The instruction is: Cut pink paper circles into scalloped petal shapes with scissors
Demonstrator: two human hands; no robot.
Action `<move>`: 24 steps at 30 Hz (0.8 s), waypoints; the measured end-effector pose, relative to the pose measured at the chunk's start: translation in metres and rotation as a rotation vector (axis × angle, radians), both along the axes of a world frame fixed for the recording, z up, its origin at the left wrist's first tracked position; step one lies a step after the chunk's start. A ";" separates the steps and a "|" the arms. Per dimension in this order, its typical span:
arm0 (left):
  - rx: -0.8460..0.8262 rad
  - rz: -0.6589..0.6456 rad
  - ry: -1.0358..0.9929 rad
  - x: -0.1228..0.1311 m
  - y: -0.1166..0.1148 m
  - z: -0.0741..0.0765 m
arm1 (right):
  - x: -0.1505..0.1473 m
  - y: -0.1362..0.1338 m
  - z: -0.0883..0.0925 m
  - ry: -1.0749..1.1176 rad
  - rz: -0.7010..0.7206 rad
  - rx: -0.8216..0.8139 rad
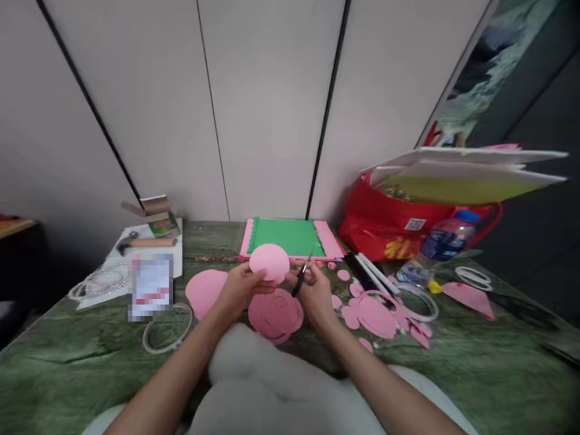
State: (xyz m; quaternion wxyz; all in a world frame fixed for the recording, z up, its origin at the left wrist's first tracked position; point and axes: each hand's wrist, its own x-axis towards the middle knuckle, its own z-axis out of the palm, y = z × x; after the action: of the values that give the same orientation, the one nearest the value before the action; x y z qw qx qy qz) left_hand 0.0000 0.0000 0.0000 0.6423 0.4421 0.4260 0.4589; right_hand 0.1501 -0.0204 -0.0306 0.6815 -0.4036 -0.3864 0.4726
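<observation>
Our left hand [242, 290] pinches a pale pink disc [269, 261] near its lower edge, thumb on the face and fingers closed behind it. Our right hand [315, 296] has its fingers curled closed about the dark handles of the scissors [298, 284], blades pointing towards one o'clock; we cannot tell how far those blades are parted, nor whether the right fingers touch the disc.

From the disc, which we hold raised over the counter [81, 368], a stack of pink circles [276, 317] lies at six o'clock and a larger pink piece [203, 290] at eight. Just past twelve, a green sheet [285, 237] rests on pink ones. Loose pink cutouts [378, 317] scatter at four o'clock.

Further out, we see a white ring [156, 350] at eight o'clock, a hammer [151, 243] and a beaded strand [102, 283] near nine, a red bag [376, 211] at two, and a blue-capped bottle [446, 238] leaning near three.
</observation>
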 end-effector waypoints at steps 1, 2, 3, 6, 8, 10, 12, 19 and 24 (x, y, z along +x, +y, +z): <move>-0.016 -0.018 -0.004 0.000 -0.001 0.001 | 0.001 0.001 -0.001 -0.009 -0.005 0.007; -0.028 -0.032 -0.008 0.001 -0.001 0.002 | 0.003 0.002 -0.001 -0.020 -0.008 0.015; -0.035 -0.041 -0.012 0.001 -0.002 0.003 | 0.004 0.002 -0.001 -0.035 -0.010 0.025; -0.024 -0.047 -0.035 0.002 -0.003 0.003 | 0.006 0.002 -0.002 -0.104 -0.010 0.067; -0.005 -0.016 -0.035 0.002 -0.004 0.002 | 0.007 0.001 -0.001 -0.150 -0.012 0.092; 0.040 0.080 -0.012 0.002 -0.004 0.002 | 0.007 -0.001 0.001 -0.187 -0.028 0.098; 0.100 0.189 0.017 0.002 -0.003 0.004 | 0.006 -0.004 0.005 -0.217 -0.009 0.071; 0.111 0.278 -0.040 -0.001 -0.001 0.006 | -0.004 -0.020 0.013 -0.139 0.532 -0.093; 0.049 0.238 -0.204 0.001 -0.003 0.010 | -0.006 -0.022 0.010 -0.176 0.558 -0.114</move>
State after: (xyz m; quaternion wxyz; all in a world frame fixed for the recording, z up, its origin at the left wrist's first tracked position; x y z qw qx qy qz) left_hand 0.0005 -0.0027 0.0096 0.6121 0.3552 0.3967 0.5846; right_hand 0.1442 -0.0422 -0.0206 0.4654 -0.3588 -0.5129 0.6258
